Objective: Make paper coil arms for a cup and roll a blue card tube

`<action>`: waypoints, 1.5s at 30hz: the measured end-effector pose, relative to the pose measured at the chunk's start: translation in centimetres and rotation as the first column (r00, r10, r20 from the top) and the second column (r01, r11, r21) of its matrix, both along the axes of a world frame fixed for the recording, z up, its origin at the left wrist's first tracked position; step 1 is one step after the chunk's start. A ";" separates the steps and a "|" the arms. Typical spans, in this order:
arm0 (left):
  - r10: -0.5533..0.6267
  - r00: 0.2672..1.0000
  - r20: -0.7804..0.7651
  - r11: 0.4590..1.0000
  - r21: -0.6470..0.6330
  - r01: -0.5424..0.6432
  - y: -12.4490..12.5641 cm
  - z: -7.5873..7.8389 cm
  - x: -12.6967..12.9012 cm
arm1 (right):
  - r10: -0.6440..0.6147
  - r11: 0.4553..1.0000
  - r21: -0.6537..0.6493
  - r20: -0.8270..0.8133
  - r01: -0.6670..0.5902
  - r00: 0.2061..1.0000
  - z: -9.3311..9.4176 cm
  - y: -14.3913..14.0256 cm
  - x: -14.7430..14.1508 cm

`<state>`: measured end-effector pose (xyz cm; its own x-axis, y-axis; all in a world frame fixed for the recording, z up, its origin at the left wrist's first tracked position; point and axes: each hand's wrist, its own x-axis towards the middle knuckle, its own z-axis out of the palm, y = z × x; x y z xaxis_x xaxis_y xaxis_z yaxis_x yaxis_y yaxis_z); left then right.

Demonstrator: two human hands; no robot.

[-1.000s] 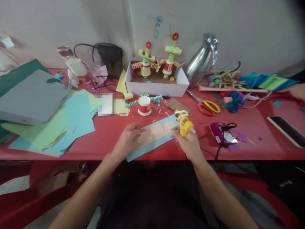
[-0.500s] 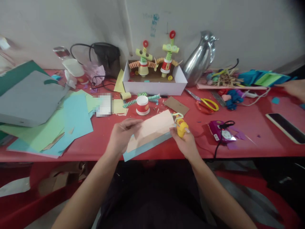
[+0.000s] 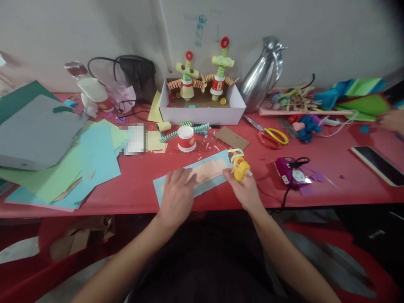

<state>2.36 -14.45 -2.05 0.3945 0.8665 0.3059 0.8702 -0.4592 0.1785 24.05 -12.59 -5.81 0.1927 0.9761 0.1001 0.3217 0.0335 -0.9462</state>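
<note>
My left hand (image 3: 177, 194) lies flat, palm down, on a pale pink paper piece (image 3: 210, 169) that rests on a light blue paper strip (image 3: 217, 156) at the front of the red table (image 3: 331, 185). My right hand (image 3: 244, 189) grips a small yellow tool (image 3: 240, 166) at the strip's right end, its fingertips touching the paper edge. A white and red paper cup (image 3: 186, 139) with green paper springs stands just behind the strip.
A white box (image 3: 202, 113) holds two paper-cup figures at the back. Scissors (image 3: 273, 136), a metal jug (image 3: 261, 78), a purple device with cable (image 3: 288, 174), a phone (image 3: 377, 164) and stacked coloured sheets (image 3: 63, 160) surround it. Another person's hand (image 3: 391, 121) is at far right.
The pink paper, lifted half a second ago, is back down flat on the blue strip. My left hand moved from its edge onto its top. The right hand barely moved.
</note>
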 end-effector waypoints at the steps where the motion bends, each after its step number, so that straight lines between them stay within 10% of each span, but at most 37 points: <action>1: -0.043 0.999 0.002 0.999 0.006 0.043 -0.7 -0.2 0.7 | 0.000 1.000 0.006 -0.001 0.000 1.000 0.0 0.0 0.0; 9: 0.085 0.996 -0.037 0.992 -0.089 -0.088 -1.6 -2.1 3.9 | 0.006 1.000 -0.006 0.028 -0.006 1.000 -0.3 -0.2 0.0; 32: 0.062 0.989 -0.135 0.993 -0.092 -0.074 -0.4 -0.8 3.9 | 0.005 1.000 0.003 0.030 -0.005 1.000 0.8 -0.4 -0.2; 45: 0.046 0.999 0.022 0.992 0.119 -0.048 -2.9 0.2 0.1 | 0.217 0.933 -0.232 -0.247 -0.275 0.944 5.9 -3.2 1.4</action>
<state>2.44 -17.31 -1.85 0.3472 0.8406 0.4157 0.8883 -0.4369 0.1415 25.42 -15.78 0.04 -0.0683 0.9814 -0.1794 0.1245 -0.1700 -0.9776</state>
